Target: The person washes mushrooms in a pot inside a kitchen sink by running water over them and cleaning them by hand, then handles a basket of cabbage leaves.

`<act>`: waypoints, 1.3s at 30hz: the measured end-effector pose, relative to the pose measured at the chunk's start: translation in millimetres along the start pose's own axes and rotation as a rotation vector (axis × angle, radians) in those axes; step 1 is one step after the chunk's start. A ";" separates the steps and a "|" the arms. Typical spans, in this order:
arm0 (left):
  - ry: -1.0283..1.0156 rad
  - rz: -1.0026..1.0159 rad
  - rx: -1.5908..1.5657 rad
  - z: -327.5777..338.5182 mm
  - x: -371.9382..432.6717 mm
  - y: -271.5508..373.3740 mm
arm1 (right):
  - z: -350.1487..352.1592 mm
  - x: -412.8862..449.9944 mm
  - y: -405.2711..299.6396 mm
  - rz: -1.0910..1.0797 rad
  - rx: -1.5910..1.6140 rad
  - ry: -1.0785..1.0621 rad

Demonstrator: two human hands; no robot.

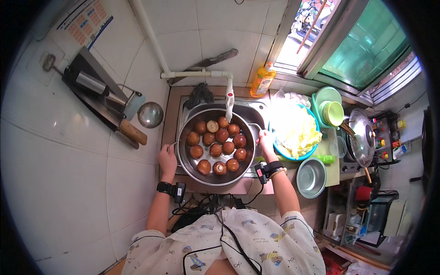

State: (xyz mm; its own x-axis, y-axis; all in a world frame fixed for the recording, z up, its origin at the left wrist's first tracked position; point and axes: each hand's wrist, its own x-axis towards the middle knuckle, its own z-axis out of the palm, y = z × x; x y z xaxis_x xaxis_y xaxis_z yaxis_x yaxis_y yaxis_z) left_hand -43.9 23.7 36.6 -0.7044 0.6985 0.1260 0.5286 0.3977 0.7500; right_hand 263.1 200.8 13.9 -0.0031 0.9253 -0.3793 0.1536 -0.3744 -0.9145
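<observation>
A wide stainless steel pot [184,168] sits over the sink [264,118] in front of me. Brown-capped mushrooms [221,136] lie spread across its bottom, wet and shiny. One of them, near the pot's front rim, shows its pale stem [220,168]. My left hand [167,160] grips the loop handle on the left side. On the opposite side my right hand [265,142] holds the other handle [255,126]. The white tap [229,103] reaches over the pot's back rim. No stream of water can be made out.
Right of the pot stands a blue-rimmed basin of leafy greens [300,137], partly glared out. Before it lies a metal bowl [311,178]. Behind are a dish soap bottle [262,80] and a dark scrubber [200,95]. Knives [132,132] and a ladle [150,114] hang on the left wall.
</observation>
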 end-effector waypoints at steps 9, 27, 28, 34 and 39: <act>0.027 0.099 0.005 23.3 42.4 -1.1 | 19.6 40.9 25.5 -0.032 -0.078 0.153; -0.297 0.098 0.442 55.4 67.1 6.0 | 3.7 121.6 146.6 -0.161 -0.261 0.246; -0.296 0.085 0.449 54.0 67.6 1.1 | 6.3 115.3 140.7 -0.084 -0.231 0.214; -0.369 0.173 0.554 63.0 72.5 -14.6 | 9.5 96.6 123.8 -0.169 -0.716 0.137; -0.375 0.281 0.622 66.5 75.0 -0.7 | -3.3 116.9 157.3 -0.605 -0.363 0.171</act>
State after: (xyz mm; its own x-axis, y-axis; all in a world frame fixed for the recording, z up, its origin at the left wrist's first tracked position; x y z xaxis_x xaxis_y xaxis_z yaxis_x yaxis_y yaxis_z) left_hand -65.6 115.4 2.4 -0.3563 0.9328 -0.0539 0.9101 0.3596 0.2060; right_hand 290.2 250.3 -173.8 -0.0415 0.9717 0.2326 0.4922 0.2224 -0.8416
